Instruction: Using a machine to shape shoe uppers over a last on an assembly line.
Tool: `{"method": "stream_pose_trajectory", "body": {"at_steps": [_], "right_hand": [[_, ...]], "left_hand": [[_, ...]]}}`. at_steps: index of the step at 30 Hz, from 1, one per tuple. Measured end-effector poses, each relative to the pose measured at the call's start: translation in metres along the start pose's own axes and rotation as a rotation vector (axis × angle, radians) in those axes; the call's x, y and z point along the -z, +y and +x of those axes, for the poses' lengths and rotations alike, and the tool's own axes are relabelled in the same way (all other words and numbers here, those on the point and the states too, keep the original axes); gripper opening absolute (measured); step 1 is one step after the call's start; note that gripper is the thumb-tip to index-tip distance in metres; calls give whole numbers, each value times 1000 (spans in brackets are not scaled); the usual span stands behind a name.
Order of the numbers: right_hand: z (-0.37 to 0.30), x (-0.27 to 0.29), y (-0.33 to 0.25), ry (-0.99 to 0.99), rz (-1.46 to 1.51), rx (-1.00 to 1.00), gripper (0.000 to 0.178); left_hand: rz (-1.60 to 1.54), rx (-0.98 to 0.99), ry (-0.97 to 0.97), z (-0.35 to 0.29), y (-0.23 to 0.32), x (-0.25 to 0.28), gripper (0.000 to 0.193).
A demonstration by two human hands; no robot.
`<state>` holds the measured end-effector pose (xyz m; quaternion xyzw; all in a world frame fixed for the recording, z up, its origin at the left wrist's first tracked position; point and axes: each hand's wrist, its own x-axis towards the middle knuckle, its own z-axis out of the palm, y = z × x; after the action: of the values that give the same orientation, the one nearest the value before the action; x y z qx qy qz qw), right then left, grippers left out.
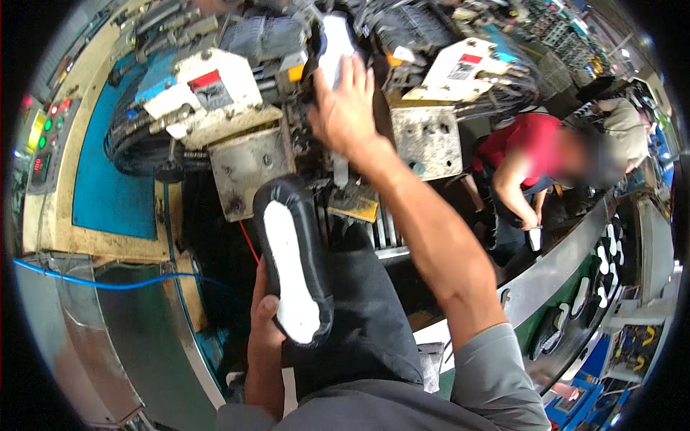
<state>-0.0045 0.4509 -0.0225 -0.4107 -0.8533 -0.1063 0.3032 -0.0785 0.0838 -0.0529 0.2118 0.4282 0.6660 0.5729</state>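
Observation:
Low in front of me, my left hand point(267, 316) grips a black shoe upper point(320, 276) near one end. Its underside faces up and shows a long white insole board point(289, 269). My right hand point(346, 108) reaches forward to the machine point(251, 154). There its outstretched fingers lie on the white underside of a second shoe upper point(336, 43), which sits among the machine's clamps. The far end of that upper is partly lost among dark machine parts.
White side brackets point(449, 68) and metal plates point(428, 140) flank the machine's middle. A control panel with lit buttons point(50, 136) stands at left. On the right, a conveyor point(553, 302) carries several black-and-white shoe uppers. A person in a red shirt point(528, 147) works beyond it.

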Motion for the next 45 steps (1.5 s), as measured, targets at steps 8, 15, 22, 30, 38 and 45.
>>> {"method": "stream_pose_trajectory", "body": {"at_steps": [8,15,22,30,38,45], "right_hand": [[51,41,-15,-656,207,-186,69],[18,5,14,-254,461,-32,66],[-186,130,-48,-367,1110,-357,65],[-278,191,-76,-612,1108,-517,47],[-321,211,-102,-390,1128,-672,34],[-335,213,-114,-700,1963,-899,80]], "left_hand": [[50,-92,53,48,-9,3,122],[89,-147,5,56,-5,-8,118],[87,-250,36,29,-1,-15,109],[223,-310,-73,-22,-25,-17,106],[247,-322,-12,-53,-34,-25,100],[93,-310,-133,-72,-39,-17,103]]}}
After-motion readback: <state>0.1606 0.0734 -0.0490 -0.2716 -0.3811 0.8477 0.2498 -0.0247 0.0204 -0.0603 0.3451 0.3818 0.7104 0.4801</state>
